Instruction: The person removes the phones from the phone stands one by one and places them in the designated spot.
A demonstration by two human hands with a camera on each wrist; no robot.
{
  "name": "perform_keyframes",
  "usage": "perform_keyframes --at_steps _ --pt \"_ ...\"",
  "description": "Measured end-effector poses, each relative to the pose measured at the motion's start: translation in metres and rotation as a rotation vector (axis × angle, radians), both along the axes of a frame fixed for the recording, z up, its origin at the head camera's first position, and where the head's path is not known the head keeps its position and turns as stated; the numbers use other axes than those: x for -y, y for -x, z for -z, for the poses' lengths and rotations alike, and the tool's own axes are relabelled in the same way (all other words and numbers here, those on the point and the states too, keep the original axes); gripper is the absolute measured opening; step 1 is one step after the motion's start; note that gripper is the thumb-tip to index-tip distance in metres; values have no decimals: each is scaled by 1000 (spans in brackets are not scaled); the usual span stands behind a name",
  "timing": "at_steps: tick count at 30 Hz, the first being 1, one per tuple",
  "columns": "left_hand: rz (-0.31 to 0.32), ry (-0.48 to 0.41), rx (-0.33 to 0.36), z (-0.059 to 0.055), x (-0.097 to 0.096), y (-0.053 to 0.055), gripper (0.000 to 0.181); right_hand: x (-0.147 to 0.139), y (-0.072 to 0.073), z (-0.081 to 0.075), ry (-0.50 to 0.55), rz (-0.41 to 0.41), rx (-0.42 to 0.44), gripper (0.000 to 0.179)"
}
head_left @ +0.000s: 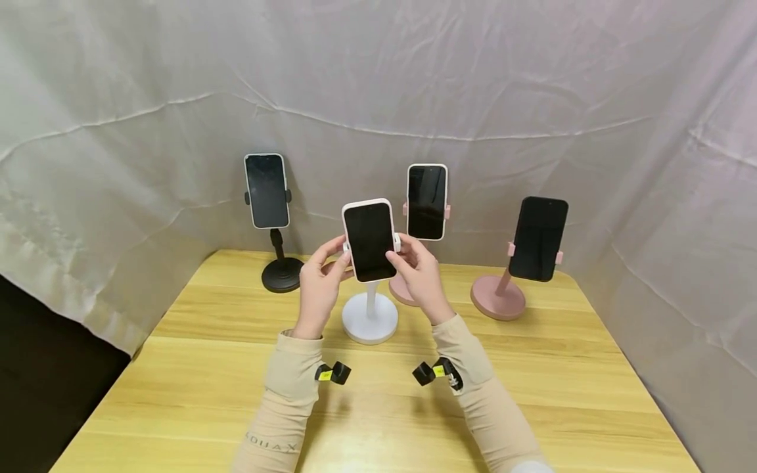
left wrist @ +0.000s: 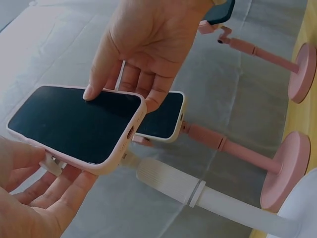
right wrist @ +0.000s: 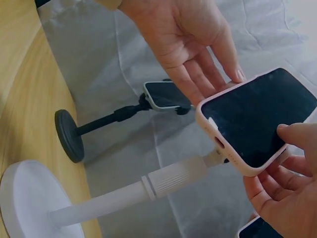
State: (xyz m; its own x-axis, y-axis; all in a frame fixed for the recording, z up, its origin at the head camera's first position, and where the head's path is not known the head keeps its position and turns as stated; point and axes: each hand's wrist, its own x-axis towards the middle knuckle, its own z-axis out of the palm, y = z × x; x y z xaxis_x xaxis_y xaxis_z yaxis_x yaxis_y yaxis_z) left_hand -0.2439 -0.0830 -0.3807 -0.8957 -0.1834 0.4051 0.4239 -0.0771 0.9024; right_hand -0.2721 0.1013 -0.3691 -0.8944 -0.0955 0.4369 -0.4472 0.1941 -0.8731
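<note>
A phone (head_left: pixel 369 241) in a pale pink case, its screen dark, sits tilted in the clamp of a white phone stand (head_left: pixel 370 319). My left hand (head_left: pixel 321 278) holds the phone's left edge beside the white clamp arm, thumb at the edge and fingers behind. On the opposite edge, my right hand (head_left: pixel 418 269) grips the phone, its thumb pressing on the screen and its fingers (right wrist: pixel 280 183) curled underneath. The white clamp arm (left wrist: pixel 51 163) shows between the left thumb and fingers in the left wrist view. The clamp's back is hidden behind the phone.
Behind, a black stand (head_left: pixel 281 274) at left holds a phone (head_left: pixel 267 190). A pink stand (head_left: pixel 403 290) partly hidden by my right hand holds another phone (head_left: pixel 427 202), and a pink stand (head_left: pixel 499 299) at right bears a black phone (head_left: pixel 539 238). Grey cloth (head_left: pixel 378 79) hangs behind the wooden table (head_left: pixel 378 420).
</note>
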Motion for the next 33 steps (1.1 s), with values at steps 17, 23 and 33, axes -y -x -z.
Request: perform_keyframes --at_steps 17,23,33 --pt "3 20 9 5 1 0 37 55 -17 -16 -157 294 -240 105" --pt "32 40 -18 7 4 2 35 72 -13 -18 -204 457 -226 116" --pt "97 32 -68 12 10 6 39 79 -8 -16 -161 530 -270 107"
